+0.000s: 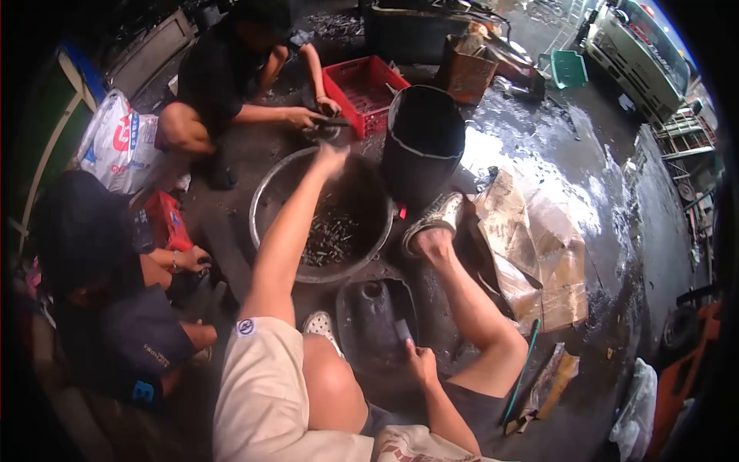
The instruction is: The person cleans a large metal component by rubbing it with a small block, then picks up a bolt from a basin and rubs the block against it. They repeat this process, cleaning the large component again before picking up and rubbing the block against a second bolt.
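My left arm reaches out over a big round metal basin point(258, 223), which holds many small dark and light pieces point(331, 239). My left hand point(331, 160) is above its far side, smeared by motion, so I cannot make out its fingers. Just beyond it, a co-worker's hands hold a dark object point(329, 127). Low in front of me, my right hand point(420, 363) is closed round a flat grey tool point(402, 331), perhaps a blade. This tool is over a black plastic container point(362, 339) lying between my feet.
A red crate point(362, 92) and a tall black bin point(422, 169) stand beyond the basin. Flattened cardboard point(539, 254) lies on the wet floor to the right, near a thin green rod point(523, 369). Two co-workers crouch at left, near a white sack point(115, 146).
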`<control>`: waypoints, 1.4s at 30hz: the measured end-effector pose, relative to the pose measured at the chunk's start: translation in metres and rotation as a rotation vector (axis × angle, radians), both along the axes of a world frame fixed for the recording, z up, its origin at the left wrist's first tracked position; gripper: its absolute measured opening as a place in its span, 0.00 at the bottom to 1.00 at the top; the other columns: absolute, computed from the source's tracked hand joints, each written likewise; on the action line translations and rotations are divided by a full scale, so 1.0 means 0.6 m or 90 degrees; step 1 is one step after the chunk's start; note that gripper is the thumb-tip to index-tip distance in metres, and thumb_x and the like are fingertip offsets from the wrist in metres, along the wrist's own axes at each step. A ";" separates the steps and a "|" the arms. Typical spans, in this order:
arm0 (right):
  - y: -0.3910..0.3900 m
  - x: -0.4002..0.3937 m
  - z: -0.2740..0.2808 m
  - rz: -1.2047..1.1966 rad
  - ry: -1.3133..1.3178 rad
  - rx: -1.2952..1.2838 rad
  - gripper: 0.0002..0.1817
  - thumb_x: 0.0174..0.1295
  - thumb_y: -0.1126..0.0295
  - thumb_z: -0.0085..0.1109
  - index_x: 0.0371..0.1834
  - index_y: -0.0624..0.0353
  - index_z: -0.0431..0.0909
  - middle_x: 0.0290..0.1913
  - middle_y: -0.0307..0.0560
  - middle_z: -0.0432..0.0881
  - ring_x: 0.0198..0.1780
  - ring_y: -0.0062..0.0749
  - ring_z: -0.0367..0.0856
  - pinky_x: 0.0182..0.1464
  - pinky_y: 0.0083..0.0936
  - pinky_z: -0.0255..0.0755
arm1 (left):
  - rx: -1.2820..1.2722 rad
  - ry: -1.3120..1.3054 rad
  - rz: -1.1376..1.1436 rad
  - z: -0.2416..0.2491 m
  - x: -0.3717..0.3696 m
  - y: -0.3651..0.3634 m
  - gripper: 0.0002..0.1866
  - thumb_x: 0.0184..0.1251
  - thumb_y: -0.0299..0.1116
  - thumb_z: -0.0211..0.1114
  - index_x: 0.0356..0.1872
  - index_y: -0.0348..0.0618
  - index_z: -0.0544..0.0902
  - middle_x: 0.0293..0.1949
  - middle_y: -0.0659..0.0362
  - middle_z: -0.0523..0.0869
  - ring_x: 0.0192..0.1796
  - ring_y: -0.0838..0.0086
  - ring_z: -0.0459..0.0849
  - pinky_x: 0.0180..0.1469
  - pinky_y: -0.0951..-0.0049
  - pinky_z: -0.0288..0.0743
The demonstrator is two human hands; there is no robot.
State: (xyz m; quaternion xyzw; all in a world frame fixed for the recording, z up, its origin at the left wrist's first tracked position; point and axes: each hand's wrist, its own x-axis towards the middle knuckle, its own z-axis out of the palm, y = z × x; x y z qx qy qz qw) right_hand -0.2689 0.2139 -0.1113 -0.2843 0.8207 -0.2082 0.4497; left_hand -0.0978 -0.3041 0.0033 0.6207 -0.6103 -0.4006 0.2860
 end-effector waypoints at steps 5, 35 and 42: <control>-0.002 0.011 0.027 0.075 -0.036 0.003 0.36 0.70 0.40 0.54 0.35 0.70 0.87 0.22 0.53 0.83 0.32 0.30 0.84 0.40 0.34 0.76 | 0.105 -0.320 -0.082 -0.103 0.178 0.205 0.34 0.62 0.49 0.73 0.64 0.38 0.77 0.59 0.40 0.83 0.63 0.50 0.82 0.64 0.55 0.75; -0.034 0.031 -0.019 0.135 0.011 0.036 0.36 0.71 0.42 0.56 0.20 0.69 0.75 0.16 0.45 0.68 0.22 0.25 0.67 0.29 0.37 0.67 | 0.006 -0.193 0.037 -0.232 0.222 0.212 0.16 0.64 0.37 0.70 0.52 0.48 0.88 0.43 0.49 0.91 0.48 0.55 0.90 0.53 0.59 0.82; -0.030 0.023 -0.057 0.156 -0.013 0.100 0.33 0.74 0.44 0.53 0.35 0.71 0.87 0.26 0.51 0.87 0.33 0.29 0.86 0.42 0.30 0.77 | -0.180 -0.286 -0.228 -0.264 0.189 0.223 0.19 0.61 0.34 0.72 0.55 0.48 0.86 0.46 0.51 0.86 0.47 0.50 0.87 0.50 0.54 0.82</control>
